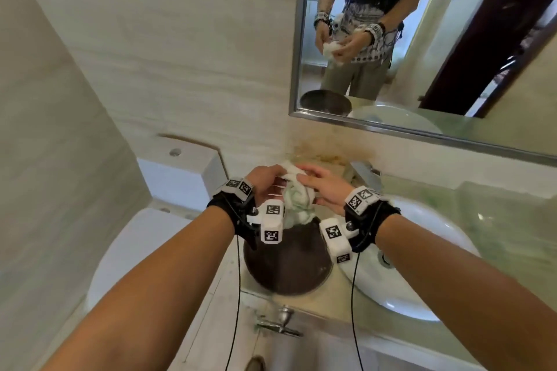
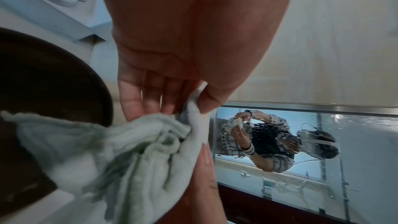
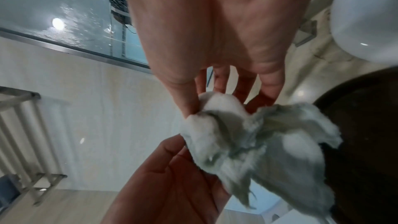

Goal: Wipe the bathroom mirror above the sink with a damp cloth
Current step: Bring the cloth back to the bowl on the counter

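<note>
I hold the cloth [image 1: 297, 196] with both my hands, in the air over a dark brown bowl [image 1: 286, 262] that stands on the counter [image 1: 497, 220]. The cloth is pale green and white, bunched together, and its lower part hangs down to the rim of the bowl; I cannot tell if it touches the rim.

My left hand [image 1: 268, 181] pinches the upper edge of the cloth between the thumb and the fingers. In the left wrist view the thumb presses a white fold against the fingers [image 2: 150, 98], which are nearly straight and close together. My right hand [image 1: 324, 187] takes the same upper edge from the other side. In the right wrist view its thumb and first finger pinch a white corner of the cloth [image 3: 254, 142], and the other fingers [image 3: 245, 84] are stretched out behind it. The two hands are very near each other at the top of the cloth.

The mirror [image 1: 422, 39] hangs on the wall above the counter, to the right of my hands and higher, well apart from the cloth. Its frame is metal, and small spots show on the glass in the wrist views. The white sink [image 1: 422, 250] is just to the right of the bowl. On the left of the counter is a white toilet [image 1: 168, 184].
</note>
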The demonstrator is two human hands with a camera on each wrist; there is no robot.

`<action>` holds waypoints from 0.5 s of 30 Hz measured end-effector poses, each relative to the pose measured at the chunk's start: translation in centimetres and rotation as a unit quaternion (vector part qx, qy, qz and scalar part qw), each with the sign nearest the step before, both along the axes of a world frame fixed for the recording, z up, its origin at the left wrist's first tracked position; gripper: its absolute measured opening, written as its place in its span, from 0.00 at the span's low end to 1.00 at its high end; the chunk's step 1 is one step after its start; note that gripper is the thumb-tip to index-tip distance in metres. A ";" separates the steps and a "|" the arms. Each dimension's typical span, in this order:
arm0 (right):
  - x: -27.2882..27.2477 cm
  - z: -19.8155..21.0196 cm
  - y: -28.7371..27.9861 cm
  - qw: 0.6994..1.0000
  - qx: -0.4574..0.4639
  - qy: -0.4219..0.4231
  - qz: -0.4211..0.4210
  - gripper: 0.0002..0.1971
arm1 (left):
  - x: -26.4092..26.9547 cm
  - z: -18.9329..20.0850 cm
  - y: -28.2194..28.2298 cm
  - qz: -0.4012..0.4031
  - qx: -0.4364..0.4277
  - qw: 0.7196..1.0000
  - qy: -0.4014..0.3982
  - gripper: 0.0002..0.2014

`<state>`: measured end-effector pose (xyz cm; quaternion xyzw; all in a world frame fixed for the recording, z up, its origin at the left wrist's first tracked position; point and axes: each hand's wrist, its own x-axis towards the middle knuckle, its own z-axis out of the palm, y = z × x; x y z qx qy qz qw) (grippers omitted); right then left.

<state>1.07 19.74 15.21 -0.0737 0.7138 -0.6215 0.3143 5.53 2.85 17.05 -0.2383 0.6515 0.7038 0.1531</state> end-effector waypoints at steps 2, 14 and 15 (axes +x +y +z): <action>0.5 -1.6 -0.7 1.000 0.023 -0.007 -0.017 0.19 | 0.3 -2.0 -0.6 0.001 0.011 0.999 -0.030 0.09; 1.6 -10.4 -4.1 0.968 0.058 -0.165 -0.181 0.11 | 0.2 -12.6 -4.4 -0.043 0.182 0.972 -0.144 0.30; 1.9 -10.6 -4.0 0.966 0.055 -0.180 -0.176 0.12 | 0.1 -13.2 -4.6 -0.063 0.157 0.975 -0.145 0.30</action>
